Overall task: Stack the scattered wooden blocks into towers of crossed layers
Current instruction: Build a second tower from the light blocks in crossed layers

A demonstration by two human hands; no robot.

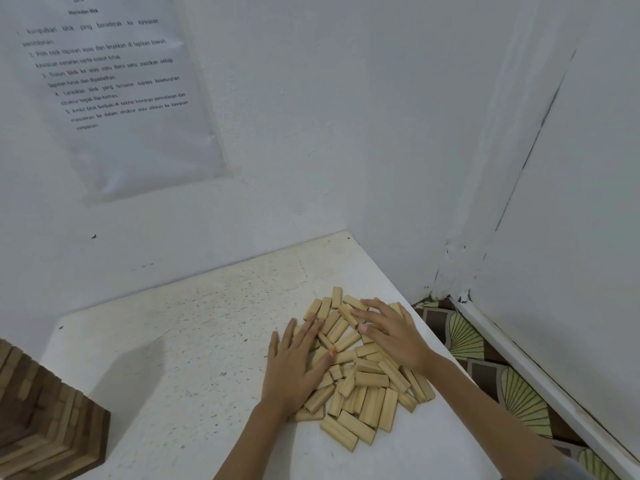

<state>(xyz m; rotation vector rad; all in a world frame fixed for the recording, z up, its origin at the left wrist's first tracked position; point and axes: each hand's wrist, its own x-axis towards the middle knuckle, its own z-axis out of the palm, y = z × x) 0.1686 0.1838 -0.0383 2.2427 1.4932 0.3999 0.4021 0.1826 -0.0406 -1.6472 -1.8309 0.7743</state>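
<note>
A loose heap of several pale wooden blocks (367, 379) lies flat on the right part of the white table (194, 341). My left hand (298, 362) rests flat on the heap's left side, fingers straight and spread. My right hand (391, 330) lies palm down on the heap's far right part, fingers stretched over the blocks. Neither hand grips a block. Blocks under both palms are hidden.
A tall tower of crossed block layers (45, 410) stands at the table's near left corner. The table sits against a white wall with a printed sheet (114, 81). Its right edge drops to a patterned floor (512, 382).
</note>
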